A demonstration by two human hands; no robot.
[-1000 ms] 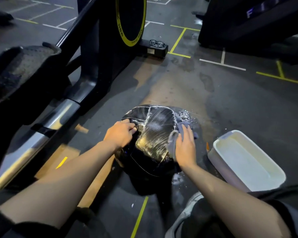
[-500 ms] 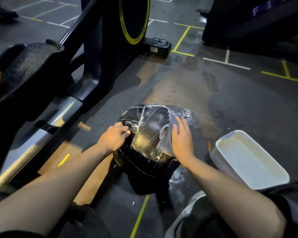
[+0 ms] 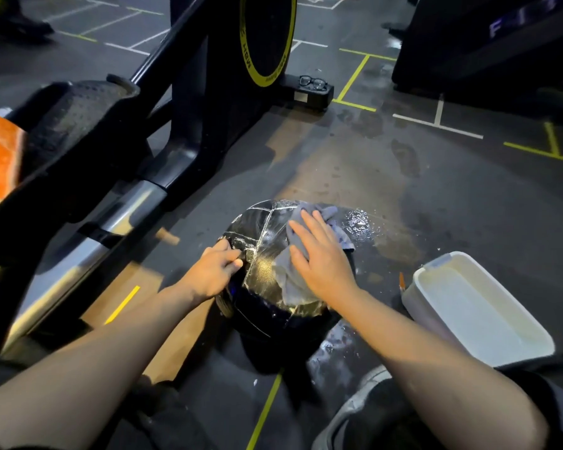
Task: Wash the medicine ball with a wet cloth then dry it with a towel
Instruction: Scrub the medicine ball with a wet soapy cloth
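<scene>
A view from a head-worn camera looks down at two bare forearms reaching toward a black medicine ball (image 3: 264, 251) that sits on a dark, wet gym floor (image 3: 403, 196), low in the middle of the scene. The ball's upper surface shines with water and shows pale seam lines. The right hand (image 3: 322, 254) lies flat on the ball's right side, fingers straight and slightly spread, pressing a grey wet cloth (image 3: 290, 274) against it — the cloth bunches out beyond the fingertips and hangs below the palm. The left hand (image 3: 213, 271) grips the ball's left side with curled fingers, thumb resting near a seam. Just to the right of the ball stands a white rectangular tub (image 3: 436, 306). A puddle (image 3: 358, 222) glistens on the floor just beyond the ball. On the left, a black exercise machine (image 3: 111, 151) stretches far back, and a pair of glasses (image 3: 312, 82) rests on its base. Yellow and white lines mark the floor.
</scene>
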